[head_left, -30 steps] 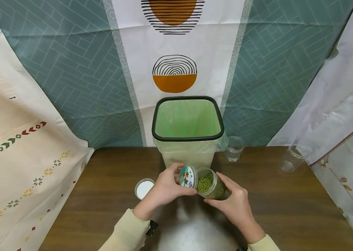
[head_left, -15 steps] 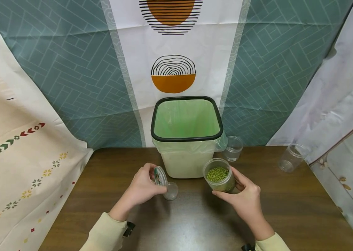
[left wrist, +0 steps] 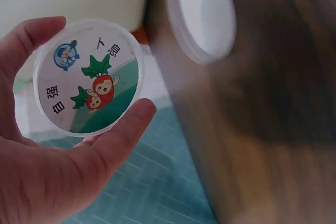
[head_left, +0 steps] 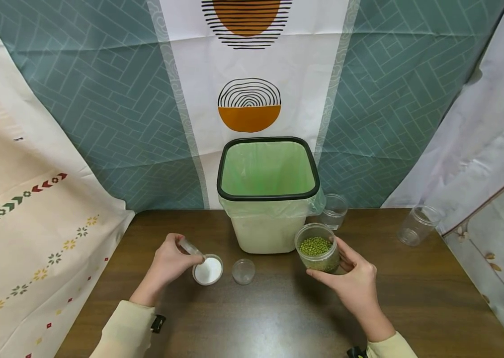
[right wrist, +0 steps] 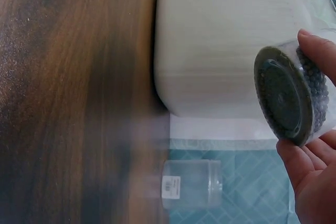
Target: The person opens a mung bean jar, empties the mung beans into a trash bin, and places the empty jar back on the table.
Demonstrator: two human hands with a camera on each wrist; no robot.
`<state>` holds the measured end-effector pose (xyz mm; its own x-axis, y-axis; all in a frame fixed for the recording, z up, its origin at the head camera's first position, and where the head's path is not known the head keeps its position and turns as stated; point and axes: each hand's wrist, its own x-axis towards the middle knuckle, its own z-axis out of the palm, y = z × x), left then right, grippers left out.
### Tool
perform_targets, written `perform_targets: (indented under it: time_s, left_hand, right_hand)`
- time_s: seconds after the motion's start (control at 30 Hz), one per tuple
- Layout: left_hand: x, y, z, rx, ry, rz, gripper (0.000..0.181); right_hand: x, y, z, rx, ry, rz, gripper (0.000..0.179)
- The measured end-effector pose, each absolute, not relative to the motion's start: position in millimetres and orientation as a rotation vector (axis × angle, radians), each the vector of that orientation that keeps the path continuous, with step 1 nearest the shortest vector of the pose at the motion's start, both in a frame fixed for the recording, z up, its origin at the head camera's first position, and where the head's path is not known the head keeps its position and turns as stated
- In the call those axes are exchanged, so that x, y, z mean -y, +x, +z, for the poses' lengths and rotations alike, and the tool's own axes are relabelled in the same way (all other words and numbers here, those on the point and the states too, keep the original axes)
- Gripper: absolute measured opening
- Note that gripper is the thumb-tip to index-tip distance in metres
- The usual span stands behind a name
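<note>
My left hand [head_left: 169, 262] pinches a round lid [left wrist: 89, 77] by its rim between thumb and fingers. In the left wrist view its printed top shows red cartoon figures with green leaves. In the head view the lid is edge-on, just left of a round white lid [head_left: 208, 270] on the table. My right hand [head_left: 352, 283] grips a clear plastic jar [head_left: 318, 259] by its side, in front of the bin. The jar is uncapped and tilted, its mouth towards the head camera, and green mung beans [head_left: 315, 246] lie inside. The right wrist view shows its base.
A bin [head_left: 261, 233] with a black rim and green liner stands at the table's back. Two empty clear jars, one by the bin [head_left: 334, 214] and one farther right [head_left: 418, 226], stand at the back. A small clear round lid [head_left: 243, 272] lies on the wooden table [head_left: 261, 318].
My left hand has moved left with the lid, away from the jar's mouth to beside the white lid. My right hand has shifted right with the jar, uncovering the small clear lid.
</note>
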<state>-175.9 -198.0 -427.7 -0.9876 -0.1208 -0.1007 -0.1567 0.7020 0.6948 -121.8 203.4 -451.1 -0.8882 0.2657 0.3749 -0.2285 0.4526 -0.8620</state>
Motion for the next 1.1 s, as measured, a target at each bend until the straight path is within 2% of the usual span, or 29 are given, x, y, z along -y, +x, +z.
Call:
perform_targets:
  time_s: [0.33,0.63,1.1]
  left_hand:
    - [221,-185,-449,-2.920,-0.368,1.069,0.092]
    - [232,-199,-470,-2.948,-0.425,1.019,0.094]
    - [238,-200,-488,-3.017,-0.414,0.854,0.071]
  right_hand:
    - [-204,-121,-450,2.240,-0.069,1.435,0.087]
    - [-193,-110,-424,2.239,-0.094,1.456,0.085]
    - [-205,-124,-452,2.199,-0.101,1.457,0.087]
